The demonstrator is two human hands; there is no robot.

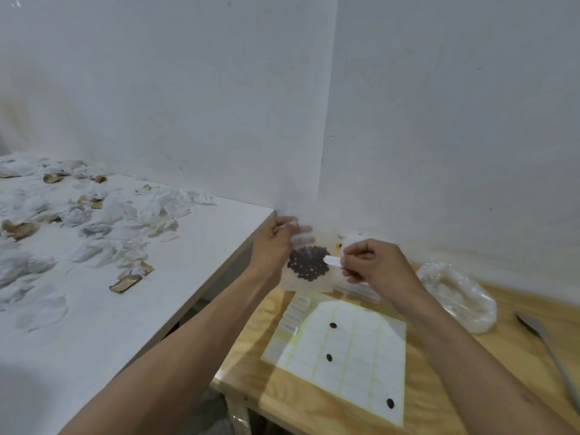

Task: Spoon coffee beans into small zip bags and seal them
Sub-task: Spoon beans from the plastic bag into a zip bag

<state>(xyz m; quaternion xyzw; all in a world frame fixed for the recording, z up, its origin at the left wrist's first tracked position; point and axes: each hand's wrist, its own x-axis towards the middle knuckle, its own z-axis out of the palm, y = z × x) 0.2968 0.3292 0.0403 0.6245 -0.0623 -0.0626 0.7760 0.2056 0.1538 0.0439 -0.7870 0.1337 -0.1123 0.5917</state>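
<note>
Your left hand (276, 243) holds a small clear zip bag (306, 271) up in the air above the far edge of the wooden table (314, 406), its fingers curled round the bag's upper left part near the top strip. The coffee beans (309, 263) sit as a dark, roundish clump in the middle of the bag, pressed flat against the clear film. Your right hand (373, 262) is closed in a pinch on a small white label (332, 261), thumb and forefinger gripping its right end, while the label's free end lies against the right side of the bean clump; the picture is soft there, so you cannot tell whether it is already stuck to the bag. Below your hands a sheet of white labels (342, 356) lies flat on the wooden table, with three loose beans (329, 357) scattered on it and a few peeled strips along its left edge. To the right of the sheet sits a crumpled clear plastic bag (461, 296), and beyond that, at the right edge of view, a metal spoon (546, 337) lies on the wood. On your left, a white table (188, 277) carries a spread of crumpled white wrappers (94, 221) and some brown paper scraps (128, 282).
</note>
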